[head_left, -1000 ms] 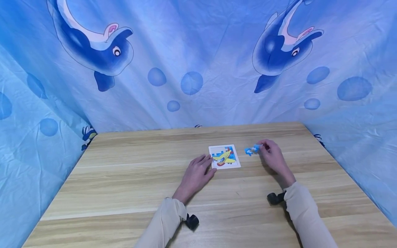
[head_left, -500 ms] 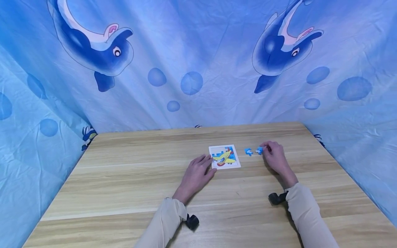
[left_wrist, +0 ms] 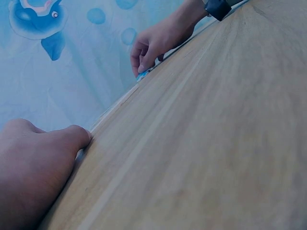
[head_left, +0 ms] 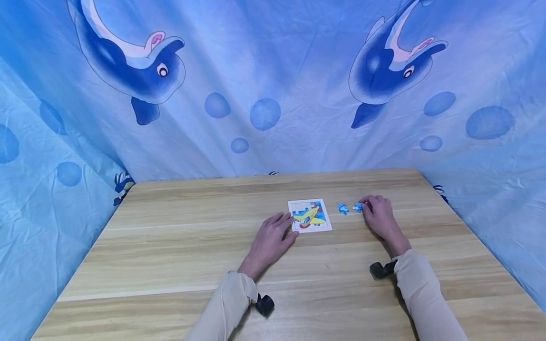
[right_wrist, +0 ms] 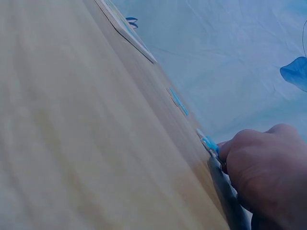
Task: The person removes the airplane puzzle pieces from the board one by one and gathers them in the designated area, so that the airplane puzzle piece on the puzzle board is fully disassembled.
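Observation:
A square jigsaw puzzle board [head_left: 327, 222] with a white border and a yellow airplane picture lies flat on the table; blank patches show along its upper left part. My left hand [head_left: 269, 239] rests at its left side, fingers extended over the edge and thumb by the near left corner. To the board's right lies a loose blue-and-white puzzle piece [head_left: 343, 209]. A second blue-and-white puzzle piece [head_left: 357, 207], just right of that one, is pinched at its right end by my right hand [head_left: 381, 219]. In the right wrist view this piece [right_wrist: 209, 143] shows at the fingertips.
The wood-grain table [head_left: 170, 265] reaches back to a blue curtain [head_left: 273, 61] printed with dolphins and bubbles. More curtain hangs along both sides. A black wrist camera [head_left: 265, 305] sits at the left cuff, another black camera [head_left: 377, 270] at the right cuff.
My right hand has drawn one puzzle piece to the right, so the two loose pieces now lie apart with a gap between them. The left hand and the board stay in place.

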Demonstrator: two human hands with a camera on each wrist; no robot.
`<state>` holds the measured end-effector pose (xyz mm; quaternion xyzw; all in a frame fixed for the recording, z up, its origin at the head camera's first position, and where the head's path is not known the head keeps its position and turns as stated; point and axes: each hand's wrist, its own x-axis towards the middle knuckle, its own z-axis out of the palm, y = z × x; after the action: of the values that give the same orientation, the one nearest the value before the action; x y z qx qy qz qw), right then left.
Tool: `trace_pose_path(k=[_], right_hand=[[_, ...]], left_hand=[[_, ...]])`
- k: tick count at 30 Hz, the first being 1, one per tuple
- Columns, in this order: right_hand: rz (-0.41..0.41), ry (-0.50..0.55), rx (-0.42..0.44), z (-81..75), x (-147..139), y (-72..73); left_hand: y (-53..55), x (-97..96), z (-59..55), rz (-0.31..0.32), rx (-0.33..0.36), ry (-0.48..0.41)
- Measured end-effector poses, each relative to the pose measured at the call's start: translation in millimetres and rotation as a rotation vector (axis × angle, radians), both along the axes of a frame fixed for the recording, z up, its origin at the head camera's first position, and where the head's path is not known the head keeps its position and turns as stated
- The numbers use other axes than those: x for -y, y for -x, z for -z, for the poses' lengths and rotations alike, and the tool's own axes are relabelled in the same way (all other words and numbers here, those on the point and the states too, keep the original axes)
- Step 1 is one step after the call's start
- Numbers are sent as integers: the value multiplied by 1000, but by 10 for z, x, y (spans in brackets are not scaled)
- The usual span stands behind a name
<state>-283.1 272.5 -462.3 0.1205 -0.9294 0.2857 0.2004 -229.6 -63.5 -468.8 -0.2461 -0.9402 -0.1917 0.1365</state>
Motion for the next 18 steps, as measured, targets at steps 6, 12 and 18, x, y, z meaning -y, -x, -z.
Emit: trace_pose_path(k=[6,12,18], right_hand=[[-4,-58,22,12,-20,21],[-25,-84,-4,13,-28,28],[-23,-106,-15,19,-41,47]], left_hand=[[-14,0,-5,-5,13,6],[-21,-2,-14,-10,18,-3],[-10,-7,-18,-11,15,1]])
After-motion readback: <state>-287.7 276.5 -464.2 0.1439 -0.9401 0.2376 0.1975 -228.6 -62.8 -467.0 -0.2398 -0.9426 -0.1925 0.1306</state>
